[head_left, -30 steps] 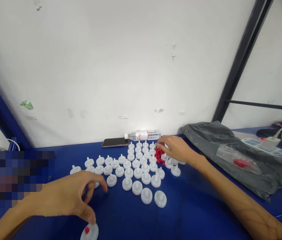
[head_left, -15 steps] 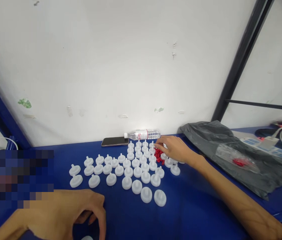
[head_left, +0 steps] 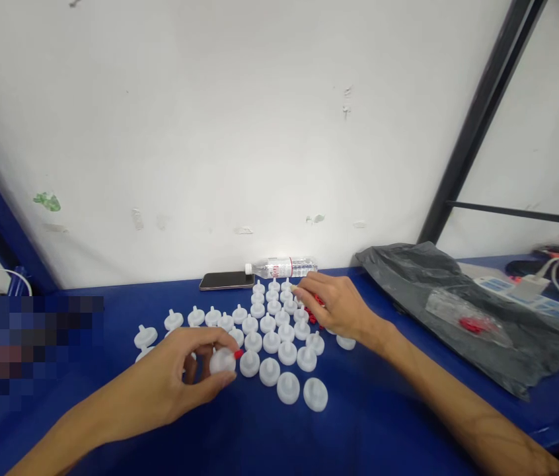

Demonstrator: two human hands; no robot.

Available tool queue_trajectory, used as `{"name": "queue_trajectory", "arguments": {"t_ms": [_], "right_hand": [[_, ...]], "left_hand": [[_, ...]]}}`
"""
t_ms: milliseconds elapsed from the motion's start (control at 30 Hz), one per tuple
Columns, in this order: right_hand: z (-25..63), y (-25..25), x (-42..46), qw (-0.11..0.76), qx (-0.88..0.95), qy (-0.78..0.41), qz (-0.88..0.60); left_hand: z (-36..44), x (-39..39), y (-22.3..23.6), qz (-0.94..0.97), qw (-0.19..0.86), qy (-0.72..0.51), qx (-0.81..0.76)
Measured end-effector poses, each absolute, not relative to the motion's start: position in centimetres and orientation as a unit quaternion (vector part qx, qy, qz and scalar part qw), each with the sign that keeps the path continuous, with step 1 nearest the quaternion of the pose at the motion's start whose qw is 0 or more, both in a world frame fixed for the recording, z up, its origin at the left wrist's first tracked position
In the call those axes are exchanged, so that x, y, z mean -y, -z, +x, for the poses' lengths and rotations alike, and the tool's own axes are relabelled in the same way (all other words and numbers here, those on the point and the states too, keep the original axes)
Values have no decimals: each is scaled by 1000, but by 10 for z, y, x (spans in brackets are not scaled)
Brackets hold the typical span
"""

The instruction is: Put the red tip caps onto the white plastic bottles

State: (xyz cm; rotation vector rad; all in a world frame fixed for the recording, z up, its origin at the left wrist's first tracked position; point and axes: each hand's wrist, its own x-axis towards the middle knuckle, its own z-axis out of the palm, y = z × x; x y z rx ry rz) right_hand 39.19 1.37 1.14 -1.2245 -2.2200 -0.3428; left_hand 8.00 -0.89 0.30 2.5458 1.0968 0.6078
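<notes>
Several white round plastic caps (head_left: 269,330) stand in rows on the blue table (head_left: 383,410). My left hand (head_left: 180,380) is closed round one white cap (head_left: 222,361) at the near left of the rows, with a small red piece showing at its side. My right hand (head_left: 332,305) rests over the pile of small red pieces (head_left: 315,309) at the far right of the rows, fingers curled in a pinch; what they hold is hidden.
A phone (head_left: 226,281) and a lying water bottle (head_left: 282,268) sit by the white wall. A grey plastic bag (head_left: 462,304) with a clear pouch of red pieces (head_left: 472,324) lies to the right, beside a power strip (head_left: 522,291).
My left hand came up from the near table edge to the rows and now grips a white cap. My right hand shifted slightly left over the red pieces.
</notes>
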Motion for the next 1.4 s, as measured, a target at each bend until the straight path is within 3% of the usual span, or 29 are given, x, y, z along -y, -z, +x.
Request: {"name": "queue_trajectory", "arguments": {"t_ms": [133,333,600,967,1133,1400], "right_hand": [[360,-7,10,281,883,107,-359],[329,0,30,155,921,143,-328],[330,-13,32,97,923,104,-357],[337,-12,23,162,938,62,-300],[337,-11,20,173,931,149,-284],[339,-1,14,224,916,257,-211]], "left_hand": [[89,3,2,922,-15,-238,-305],[96,9,19,925,-112,-273,-240],[98,8,20,923,-111,-289,-229],[111,14,16,907,-140,-337,-208],[111,12,12,878,-227,-380,-181],[120,20,6,871,-12,-448,-204]]}}
